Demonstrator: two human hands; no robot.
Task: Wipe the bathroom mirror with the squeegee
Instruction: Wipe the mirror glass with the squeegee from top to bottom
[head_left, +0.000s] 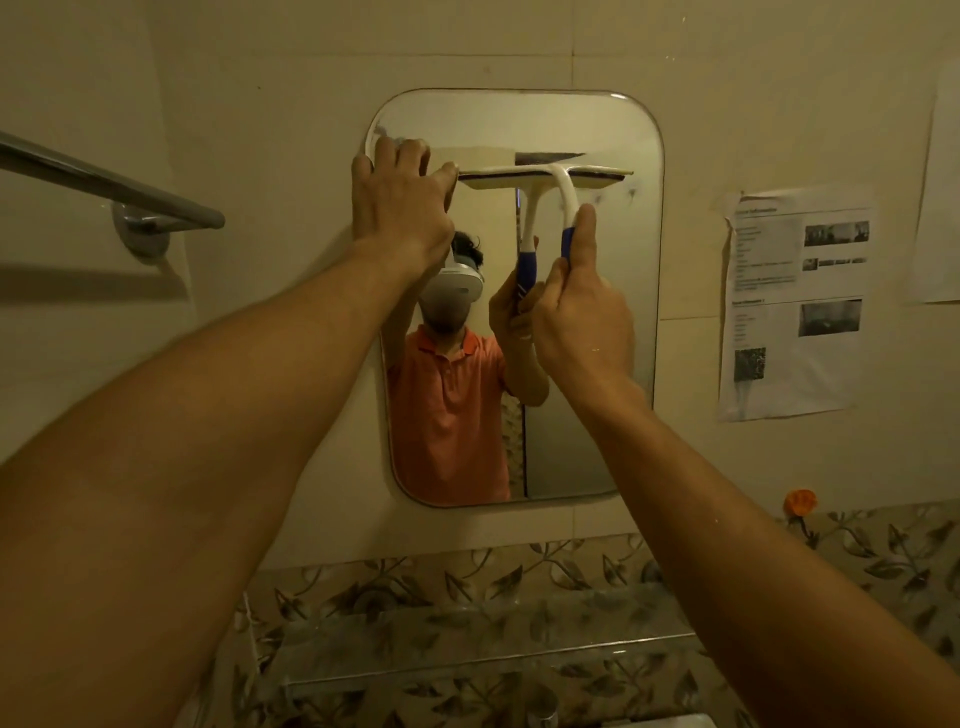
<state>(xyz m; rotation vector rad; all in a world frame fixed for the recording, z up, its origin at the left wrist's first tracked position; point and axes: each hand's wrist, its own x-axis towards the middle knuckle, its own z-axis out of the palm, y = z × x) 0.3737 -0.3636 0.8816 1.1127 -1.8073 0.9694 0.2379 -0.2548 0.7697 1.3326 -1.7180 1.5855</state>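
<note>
Cream wall tiles (260, 78) surrounded a rounded rectangular mirror (592, 441) fixed to the bathroom wall. The squeegee (545, 176) was at the upper part of the mirror, with its blade horizontal and lying against the glass, its white neck curving down to a blue grip. The right hand (582, 312) held that blue grip, fingers wrapped round it and the thumb stretched upward along the handle. The left hand (400, 202) was raised at the mirror's upper left corner with its fingers bent against the glass and edge. One fingertip met the left end of the blade. Whether this hand gripped the mirror's edge or merely rested on it could not be determined. Both forearms were bare.

The glass reflected a person in an orange collared shirt. A chrome towel rail (104, 182) was mounted on the wall to the left. Printed sheets (795, 306) were stuck to the wall at right. A band of leaf-patterned tiles (467, 587) ran below the mirror, with a small orange object (800, 501) just above it at right.
</note>
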